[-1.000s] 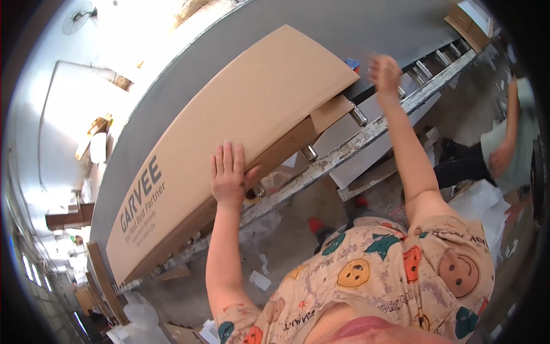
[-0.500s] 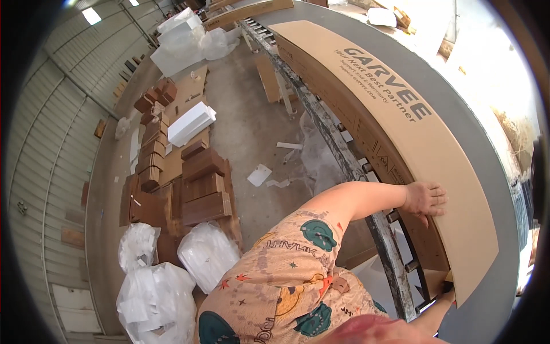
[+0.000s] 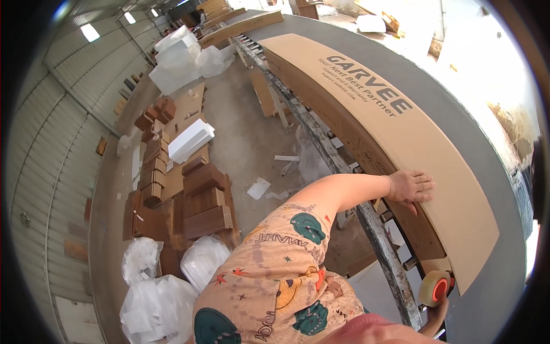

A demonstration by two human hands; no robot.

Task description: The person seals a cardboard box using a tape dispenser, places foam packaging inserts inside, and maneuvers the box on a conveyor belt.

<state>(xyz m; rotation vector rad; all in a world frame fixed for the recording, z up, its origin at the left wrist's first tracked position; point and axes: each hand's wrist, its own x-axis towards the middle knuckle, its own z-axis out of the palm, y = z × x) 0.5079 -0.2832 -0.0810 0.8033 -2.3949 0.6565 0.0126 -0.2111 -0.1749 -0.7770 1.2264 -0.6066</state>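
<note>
The long brown carton (image 3: 432, 152) lies flat along the roller track, its broad face up and its near end by the person's right side, and my worry is how freely it might travel. The left hand (image 3: 411, 188) rests palm down near its edge, fingers spread and gripping nothing, so a hard pull at the end could slide the box under it or set it skewing on the metal rollers (image 3: 409, 264). The right hand (image 3: 440, 309), partly hidden, looks closed round a tape dispenser (image 3: 429, 286) at the near end; whether the tape touches cardboard, I cannot tell. Held at that tilt, it could lay a strip crooked, or snag on the chipped rail (image 3: 387, 264) just beside it. Beyond the box runs a grey surface (image 3: 484, 315), onto which a shove might swing it. Down on the floor, a white scrap (image 3: 258, 188) and crumpled plastic (image 3: 311, 163) could catch a careless foot.
</note>
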